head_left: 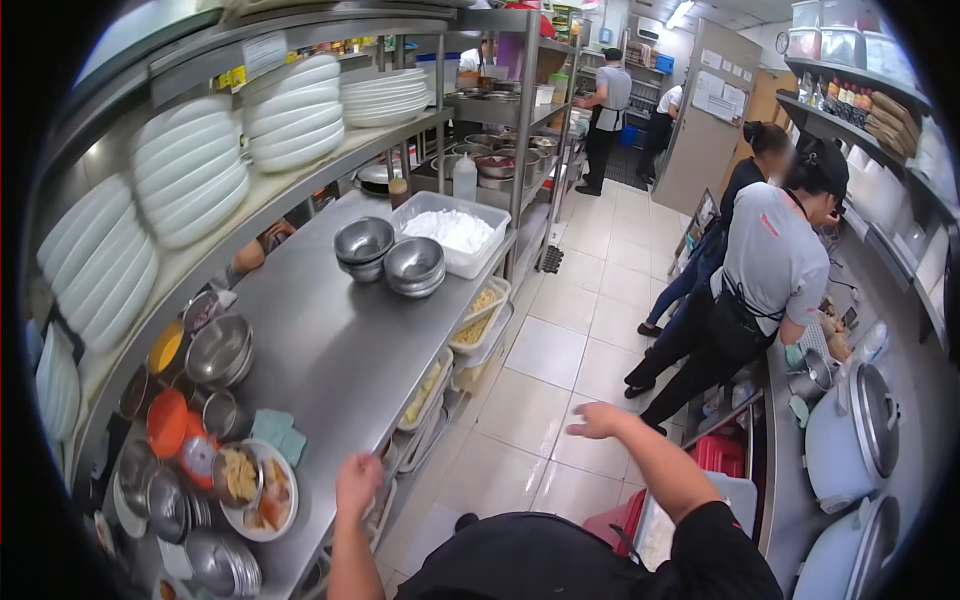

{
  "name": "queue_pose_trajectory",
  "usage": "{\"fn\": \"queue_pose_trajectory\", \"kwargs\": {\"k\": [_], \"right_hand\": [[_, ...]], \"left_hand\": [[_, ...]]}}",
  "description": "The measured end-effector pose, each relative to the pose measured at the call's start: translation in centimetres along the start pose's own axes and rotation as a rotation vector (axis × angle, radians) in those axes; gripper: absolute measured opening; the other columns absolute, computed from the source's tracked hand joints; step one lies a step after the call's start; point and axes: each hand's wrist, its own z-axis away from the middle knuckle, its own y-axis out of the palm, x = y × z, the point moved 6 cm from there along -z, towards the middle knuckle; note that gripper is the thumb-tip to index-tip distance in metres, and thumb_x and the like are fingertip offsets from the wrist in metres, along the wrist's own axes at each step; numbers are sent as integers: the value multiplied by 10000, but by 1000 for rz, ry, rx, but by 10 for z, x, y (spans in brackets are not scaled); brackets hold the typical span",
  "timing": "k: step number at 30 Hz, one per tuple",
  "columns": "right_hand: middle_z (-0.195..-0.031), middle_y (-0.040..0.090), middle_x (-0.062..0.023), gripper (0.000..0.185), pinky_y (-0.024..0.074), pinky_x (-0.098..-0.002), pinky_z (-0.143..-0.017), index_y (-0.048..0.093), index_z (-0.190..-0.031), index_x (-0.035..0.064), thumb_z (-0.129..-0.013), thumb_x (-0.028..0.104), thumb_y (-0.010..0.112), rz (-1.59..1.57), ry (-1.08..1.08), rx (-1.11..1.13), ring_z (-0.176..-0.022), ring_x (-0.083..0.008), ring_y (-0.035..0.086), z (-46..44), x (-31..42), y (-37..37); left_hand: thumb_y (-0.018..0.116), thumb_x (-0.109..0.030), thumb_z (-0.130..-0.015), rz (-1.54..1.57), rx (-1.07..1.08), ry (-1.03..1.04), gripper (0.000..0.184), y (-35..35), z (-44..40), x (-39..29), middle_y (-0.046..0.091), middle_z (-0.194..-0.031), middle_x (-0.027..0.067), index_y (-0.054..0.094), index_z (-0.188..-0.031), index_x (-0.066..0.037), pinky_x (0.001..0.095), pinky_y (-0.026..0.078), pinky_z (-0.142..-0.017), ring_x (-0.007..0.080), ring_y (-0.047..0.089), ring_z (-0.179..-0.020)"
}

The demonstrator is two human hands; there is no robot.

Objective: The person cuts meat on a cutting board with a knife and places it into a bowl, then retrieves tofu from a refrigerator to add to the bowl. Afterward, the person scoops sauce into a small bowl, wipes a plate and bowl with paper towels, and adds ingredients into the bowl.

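My left hand (358,484) hangs in the air by the front edge of the steel counter (300,320), its fingers curled in and nothing visible in them. Stretched out over the floor aisle is my right hand (597,421), with its fingers extended and empty. Nearest to my left hand on the counter are a light green cloth (278,436) and a white bowl (288,518) with food and a small metal bowl (238,474) in it. An orange container (168,422) stands beside them, among several stacked steel bowls (220,350).
White plates (192,170) are stacked on the shelf above the counter. A plastic tub of white powder (447,232) stands near steel bowls (415,265). Food trays (480,310) sit below. Co-workers (765,265) stand at the right counter by large lidded pots (850,435). Tiled floor (545,350) runs between.
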Motion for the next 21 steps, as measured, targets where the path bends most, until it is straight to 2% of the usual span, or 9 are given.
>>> {"fn": "queue_pose_trajectory", "kwargs": {"k": [1,3,4,8,11,13,16,18,21], "right_hand": [[-1266,607,-246,729,462,-428,-1009,574,-1297,-4,-856,576,609,-54,121,-36,-1185,-389,576,6,-32,-14],[-1201,643,-246,717,492,-432,-959,600,-1265,-2,-843,577,622,-64,258,-101,-1126,-387,612,13,-101,-28],[-1112,680,-236,686,511,-426,-917,614,-1244,-7,-848,554,620,-166,278,-172,-1069,-376,642,31,-115,-42],[-1120,691,-217,655,513,-385,-927,618,-1224,-58,-839,467,692,-540,500,-265,-1041,-338,672,56,-207,-31],[-1157,681,-213,682,494,-382,-970,603,-1260,-45,-837,481,702,-512,575,-114,-1089,-344,655,51,-268,-22],[-1137,679,-219,677,497,-386,-950,641,-1196,-45,-872,549,632,-306,533,37,-1079,-340,648,23,-320,-18],[-1235,625,-251,743,447,-407,-1029,603,-1270,-19,-840,586,640,-218,453,30,-1188,-379,583,-29,-351,-67],[-1201,633,-262,722,460,-424,-1005,605,-1250,-32,-842,563,638,-185,405,-2,-1162,-399,588,-71,-355,-119],[-1152,655,-264,710,489,-426,-968,569,-1290,-27,-831,506,664,-220,322,-112,-1113,-393,618,-141,-364,-178]], "left_hand": [[597,-184,-855,-31,-55,12,240,5,-45,-31,683,-766,101,663,-981,9,335,513,-641,187,639,-676],[666,-248,-836,-190,-169,276,395,13,-135,-81,708,-1010,174,643,-1141,1,385,527,-846,296,681,-954],[687,-295,-836,-149,-119,169,453,20,-186,-84,693,-1094,188,628,-1184,-11,396,512,-909,314,664,-1049],[698,-461,-830,-265,-262,-5,603,37,-302,-144,688,-1102,209,606,-1182,20,410,510,-906,339,657,-1050],[664,-590,-821,-419,-337,-47,700,65,-370,-157,700,-1035,217,633,-1094,53,420,521,-852,329,688,-959],[695,-533,-817,-498,-239,-169,638,82,-393,-178,709,-955,222,641,-1055,57,432,542,-757,373,696,-704],[676,-262,-827,-697,-447,-172,455,83,-428,-162,688,-1047,233,570,-1154,34,466,525,-836,389,677,-951],[634,-161,-827,-778,-511,-208,381,96,-394,-213,671,-1097,240,541,-1153,14,493,507,-875,412,637,-1048],[621,-118,-839,-726,-648,-57,312,88,-409,-198,668,-1096,244,538,-1111,10,500,500,-884,430,630,-1045]]}}
